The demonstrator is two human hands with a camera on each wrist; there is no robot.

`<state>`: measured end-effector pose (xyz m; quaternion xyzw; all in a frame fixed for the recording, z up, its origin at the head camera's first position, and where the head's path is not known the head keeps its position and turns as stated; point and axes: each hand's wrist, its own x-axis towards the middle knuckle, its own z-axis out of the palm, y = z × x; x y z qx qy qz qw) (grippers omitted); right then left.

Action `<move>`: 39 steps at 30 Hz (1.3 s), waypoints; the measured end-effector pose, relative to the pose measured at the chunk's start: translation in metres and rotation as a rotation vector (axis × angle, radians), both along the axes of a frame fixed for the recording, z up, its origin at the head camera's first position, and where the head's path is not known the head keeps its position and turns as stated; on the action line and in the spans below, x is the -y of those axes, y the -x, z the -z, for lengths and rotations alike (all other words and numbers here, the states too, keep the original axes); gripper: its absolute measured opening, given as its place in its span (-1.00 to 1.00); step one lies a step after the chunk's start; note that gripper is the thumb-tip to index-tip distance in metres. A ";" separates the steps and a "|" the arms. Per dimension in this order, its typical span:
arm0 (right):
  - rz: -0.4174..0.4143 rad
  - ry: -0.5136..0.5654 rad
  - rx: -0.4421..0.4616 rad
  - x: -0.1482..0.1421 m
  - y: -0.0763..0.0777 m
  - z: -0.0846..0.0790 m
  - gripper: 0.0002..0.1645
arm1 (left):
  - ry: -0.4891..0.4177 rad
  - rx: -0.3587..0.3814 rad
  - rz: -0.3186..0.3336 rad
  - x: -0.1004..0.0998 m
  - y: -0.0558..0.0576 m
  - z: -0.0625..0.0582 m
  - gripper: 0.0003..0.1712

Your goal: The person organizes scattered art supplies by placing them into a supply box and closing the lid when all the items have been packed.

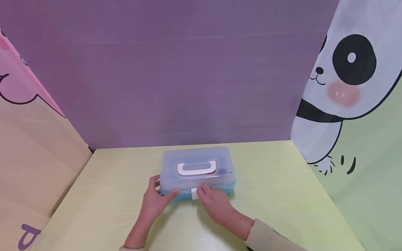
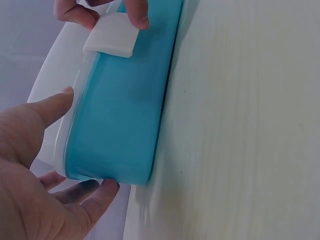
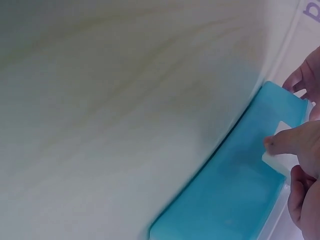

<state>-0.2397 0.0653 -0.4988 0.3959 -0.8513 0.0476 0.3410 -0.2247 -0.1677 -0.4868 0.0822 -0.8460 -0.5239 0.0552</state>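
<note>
Storage box (image 1: 197,172): blue base, translucent lid, white carry handle (image 1: 196,168); set on the yellow-green tabletop (image 1: 276,195) near its middle. White front latch (image 1: 194,193) is pinched by the right hand (image 1: 216,204). The box's left corner is clasped by the left hand (image 1: 156,200), fingers curled round the end.
</note>
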 end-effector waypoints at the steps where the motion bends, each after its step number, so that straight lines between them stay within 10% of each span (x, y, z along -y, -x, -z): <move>1: 0.002 -0.003 0.004 0.000 0.000 0.000 -0.79 | 0.001 -0.002 0.001 0.000 0.000 0.000 0.03; 39: 0.121 -0.201 -0.052 0.014 0.013 0.001 -0.74 | -0.033 -0.027 0.031 0.010 0.016 0.009 0.02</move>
